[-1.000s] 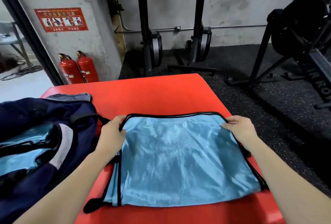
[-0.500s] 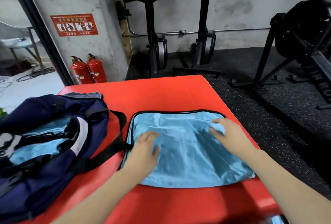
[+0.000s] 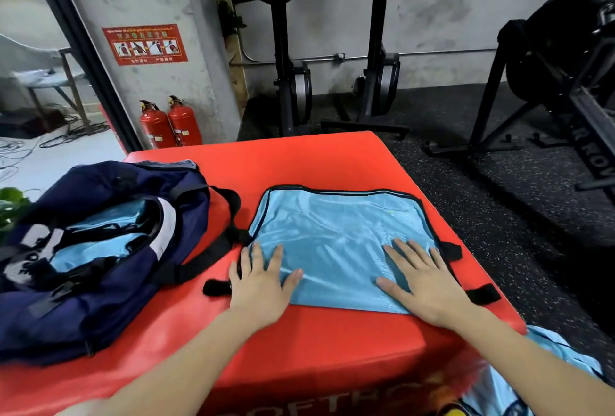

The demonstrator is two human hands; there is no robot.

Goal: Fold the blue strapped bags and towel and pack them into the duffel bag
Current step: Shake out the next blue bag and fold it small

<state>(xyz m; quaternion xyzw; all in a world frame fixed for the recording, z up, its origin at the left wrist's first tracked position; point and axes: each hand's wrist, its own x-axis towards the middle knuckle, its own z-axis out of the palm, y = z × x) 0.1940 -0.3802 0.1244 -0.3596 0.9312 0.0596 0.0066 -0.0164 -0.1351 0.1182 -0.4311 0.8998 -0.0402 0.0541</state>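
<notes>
Navy duffel bag (image 3: 100, 249) unzipped at far left on the red worktop (image 3: 299, 162), light blue fabric inside. Just right — left hand (image 3: 261, 282) and right hand (image 3: 422, 279), fingers spread, flat on the folded blue strapped bag's (image 3: 339, 236) near edge.
</notes>
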